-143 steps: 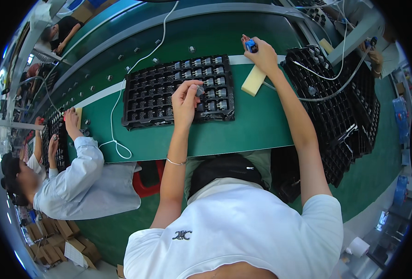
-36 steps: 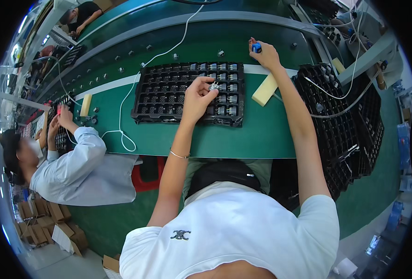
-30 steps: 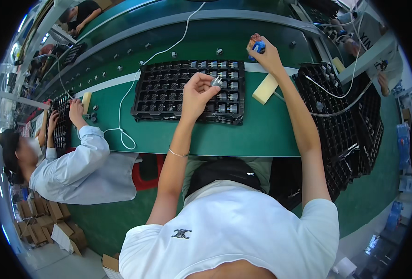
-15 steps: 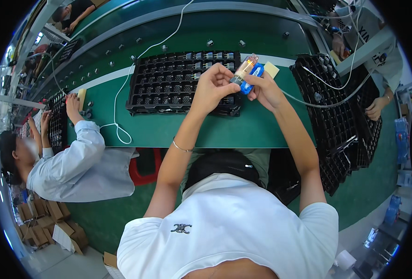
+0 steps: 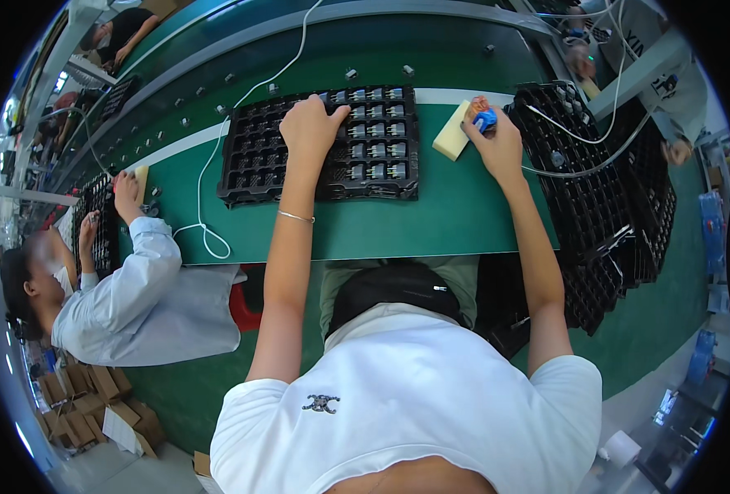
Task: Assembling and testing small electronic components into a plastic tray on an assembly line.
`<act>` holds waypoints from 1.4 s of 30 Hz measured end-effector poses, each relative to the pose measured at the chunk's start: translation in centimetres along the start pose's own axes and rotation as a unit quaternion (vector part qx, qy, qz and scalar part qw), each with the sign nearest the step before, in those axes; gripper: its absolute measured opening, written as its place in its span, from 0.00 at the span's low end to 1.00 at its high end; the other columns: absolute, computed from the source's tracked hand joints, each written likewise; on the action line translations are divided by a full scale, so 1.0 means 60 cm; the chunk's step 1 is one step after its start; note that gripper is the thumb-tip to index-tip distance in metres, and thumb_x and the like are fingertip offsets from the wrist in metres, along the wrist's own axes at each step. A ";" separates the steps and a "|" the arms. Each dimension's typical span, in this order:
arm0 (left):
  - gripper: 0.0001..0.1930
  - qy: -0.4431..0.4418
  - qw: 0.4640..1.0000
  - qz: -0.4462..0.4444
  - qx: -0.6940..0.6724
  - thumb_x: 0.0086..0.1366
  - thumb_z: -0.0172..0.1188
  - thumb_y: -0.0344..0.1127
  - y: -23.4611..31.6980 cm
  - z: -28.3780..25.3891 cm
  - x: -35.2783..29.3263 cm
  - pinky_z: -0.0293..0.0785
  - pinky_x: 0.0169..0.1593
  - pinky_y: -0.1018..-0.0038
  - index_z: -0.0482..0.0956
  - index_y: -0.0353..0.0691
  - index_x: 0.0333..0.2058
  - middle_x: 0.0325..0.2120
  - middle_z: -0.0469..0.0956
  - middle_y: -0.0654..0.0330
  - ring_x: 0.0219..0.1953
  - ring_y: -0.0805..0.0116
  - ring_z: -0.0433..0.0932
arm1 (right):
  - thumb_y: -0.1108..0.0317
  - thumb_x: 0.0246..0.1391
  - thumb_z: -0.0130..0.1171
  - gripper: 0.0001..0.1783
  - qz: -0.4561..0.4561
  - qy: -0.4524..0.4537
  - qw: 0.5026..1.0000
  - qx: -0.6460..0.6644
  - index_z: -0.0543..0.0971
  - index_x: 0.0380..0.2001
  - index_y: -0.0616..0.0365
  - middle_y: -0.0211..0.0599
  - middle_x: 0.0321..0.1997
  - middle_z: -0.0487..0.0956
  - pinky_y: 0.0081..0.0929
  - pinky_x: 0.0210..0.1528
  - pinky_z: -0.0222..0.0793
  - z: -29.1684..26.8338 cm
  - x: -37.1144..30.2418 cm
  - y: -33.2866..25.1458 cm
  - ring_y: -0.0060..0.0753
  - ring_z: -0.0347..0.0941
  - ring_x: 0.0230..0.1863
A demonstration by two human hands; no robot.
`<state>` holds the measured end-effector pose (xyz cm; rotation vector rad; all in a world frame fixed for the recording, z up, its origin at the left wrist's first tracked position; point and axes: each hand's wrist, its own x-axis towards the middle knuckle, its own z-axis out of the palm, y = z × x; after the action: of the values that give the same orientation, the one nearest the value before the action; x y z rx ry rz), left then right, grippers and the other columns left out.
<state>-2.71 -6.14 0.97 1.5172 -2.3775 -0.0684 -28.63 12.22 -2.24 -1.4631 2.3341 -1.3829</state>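
Observation:
My left hand reaches over the black compartment tray, its fingers closed at the tray's upper middle row. What they pinch there is mostly hidden. Several small parts with metal prongs fill pockets on the tray's right side; pockets to the left look unfilled. On the right, my right hand is wrapped round a handheld tool with a blue body and a clear orange-tinted end. Just left of that hand, a pale yellow block lies on the green table.
More black trays are stacked at the right, with a clear hose across them. A white cable runs down left of the tray. Small parts sit on the far green strip. A co-worker sits at left.
My hands were together at the tool, right of the tray. My left hand has since moved left over the tray; the right has shifted right and kept the tool.

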 end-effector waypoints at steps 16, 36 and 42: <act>0.13 -0.099 0.775 0.017 -0.624 0.56 0.66 0.26 0.027 0.009 -0.060 0.65 0.25 0.85 0.68 0.38 0.32 0.24 0.72 0.68 0.23 0.85 0.68 | 0.56 0.47 0.68 0.21 -0.038 0.037 0.997 -0.059 0.76 0.37 0.60 0.38 0.27 0.76 0.30 0.28 0.68 0.015 -0.002 0.003 0.34 0.73 0.23; 0.07 -0.108 0.747 -0.008 -0.656 0.58 0.64 0.25 0.037 0.029 -0.083 0.66 0.33 0.87 0.76 0.35 0.35 0.25 0.75 0.69 0.28 0.85 0.71 | 0.56 0.43 0.68 0.24 -0.045 0.028 0.997 -0.053 0.77 0.42 0.59 0.47 0.32 0.79 0.37 0.36 0.72 0.046 0.074 0.017 0.51 0.78 0.33; 0.08 -0.107 0.758 -0.016 -0.643 0.62 0.61 0.29 0.029 0.031 -0.079 0.64 0.27 0.86 0.79 0.34 0.39 0.23 0.75 0.69 0.25 0.85 0.70 | 0.53 0.42 0.66 0.23 -0.056 -0.023 0.996 -0.067 0.79 0.38 0.57 0.49 0.34 0.80 0.42 0.41 0.74 0.095 0.208 0.060 0.52 0.78 0.38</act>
<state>-2.92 -1.38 -1.56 0.7955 -1.5992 -1.5685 -35.26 -0.27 -3.44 -1.6669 2.3920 -1.2225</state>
